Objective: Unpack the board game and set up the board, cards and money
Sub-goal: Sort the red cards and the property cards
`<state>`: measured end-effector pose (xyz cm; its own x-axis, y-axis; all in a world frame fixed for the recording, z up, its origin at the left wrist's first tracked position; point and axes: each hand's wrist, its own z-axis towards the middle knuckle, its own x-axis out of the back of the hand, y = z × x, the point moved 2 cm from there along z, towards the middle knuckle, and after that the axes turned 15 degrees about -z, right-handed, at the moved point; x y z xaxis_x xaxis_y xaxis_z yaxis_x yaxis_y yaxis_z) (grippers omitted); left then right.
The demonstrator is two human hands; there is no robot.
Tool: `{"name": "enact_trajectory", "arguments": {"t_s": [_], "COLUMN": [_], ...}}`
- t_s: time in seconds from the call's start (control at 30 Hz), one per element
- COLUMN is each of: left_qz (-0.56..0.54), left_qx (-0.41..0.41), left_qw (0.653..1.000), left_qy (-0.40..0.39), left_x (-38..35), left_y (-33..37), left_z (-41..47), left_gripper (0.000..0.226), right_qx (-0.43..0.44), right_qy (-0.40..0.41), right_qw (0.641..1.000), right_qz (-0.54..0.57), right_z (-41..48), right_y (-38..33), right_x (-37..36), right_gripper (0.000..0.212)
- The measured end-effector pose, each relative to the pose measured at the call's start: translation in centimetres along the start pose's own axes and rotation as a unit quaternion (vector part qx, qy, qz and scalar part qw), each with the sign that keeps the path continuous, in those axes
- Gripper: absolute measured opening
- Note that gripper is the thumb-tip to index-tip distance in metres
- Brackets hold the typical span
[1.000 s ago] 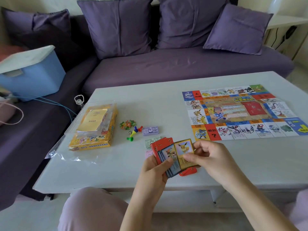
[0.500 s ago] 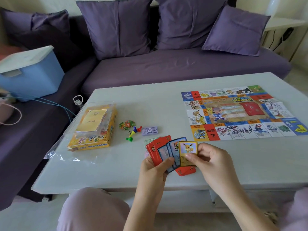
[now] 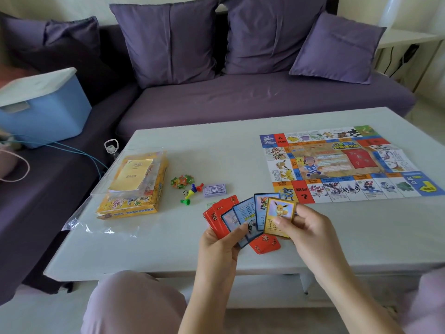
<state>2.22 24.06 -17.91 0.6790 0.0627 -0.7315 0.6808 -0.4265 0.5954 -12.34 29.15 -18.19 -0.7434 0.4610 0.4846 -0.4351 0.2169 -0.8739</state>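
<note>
Red and blue fanned game cards point(image 3: 237, 216) sit gripped in the left hand point(image 3: 222, 239) above the pale counter's point(image 3: 168, 247) near edge; the right hand's point(image 3: 305, 227) fingers pinch a gold-bordered card point(image 3: 280, 214). Colourful paper board point(image 3: 337, 162) lies far right.

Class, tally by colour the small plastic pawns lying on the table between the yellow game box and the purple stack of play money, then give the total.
Blue plastic pawn: 1
Red plastic pawn: 1
Yellow plastic pawn: 1
Green plastic pawn: 1
Total: 4
</note>
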Motion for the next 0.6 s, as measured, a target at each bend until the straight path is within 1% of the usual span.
{"name": "enact_trajectory", "arguments": {"t_s": [0.13,0.23,0.33,0.4,0.43,0.47,0.5,0.53,0.6], "left_qz": [0.003,0.026,0.052,0.076,0.092,0.109,0.132,0.161,0.224], "left_qx": [-0.004,0.003,0.018,0.026,0.029,0.031,0.033,0.035,0.042], "left_qw": [1.000,0.999,0.994,0.991,0.989,0.987,0.984,0.979,0.965], "left_qy": [-0.006,-0.043,-0.091,-0.111,-0.113,-0.117,-0.119,-0.123,-0.128], "left_x": [0.2,0.0,-0.1,0.1,0.3,0.5,0.7,0.8,1.1], "left_y": [0.1,-0.1,-0.5,-0.4,-0.3,-0.3,-0.3,-0.3,-0.6], "left_z": [0.1,0.0,-0.3,-0.3,-0.2,-0.1,0.1,0.1,0.1], "left_gripper": [0.021,0.018,0.019,0.027,0.029,0.030,0.028,0.025,0.020], "right_qx": [-0.008,0.004,0.033,0.067,0.088,0.110,0.126,0.136,0.149], "right_qy": [-0.006,-0.027,0.008,-0.001,-0.031,-0.074,-0.122,-0.161,-0.211], "right_qw": [0.999,0.999,0.999,0.996,0.991,0.983,0.969,0.950,0.904], "right_qz": [0.031,0.038,-0.004,-0.062,-0.093,-0.130,-0.175,-0.232,-0.339], "right_z": [0.1,-0.1,0.4,1.0,1.4,1.6,1.8,2.0,2.4], "right_y": [0.1,-0.3,-0.2,-0.5,-0.9,-1.5,-2.0,-2.4,-2.9], "right_x": [-0.1,-0.5,0.2,1.8,2.6,3.4,4.0,4.5,4.7], "right_gripper": [0.015,0.018,0.014,0.010,0.011,0.018,0.025,0.027,0.019]}}
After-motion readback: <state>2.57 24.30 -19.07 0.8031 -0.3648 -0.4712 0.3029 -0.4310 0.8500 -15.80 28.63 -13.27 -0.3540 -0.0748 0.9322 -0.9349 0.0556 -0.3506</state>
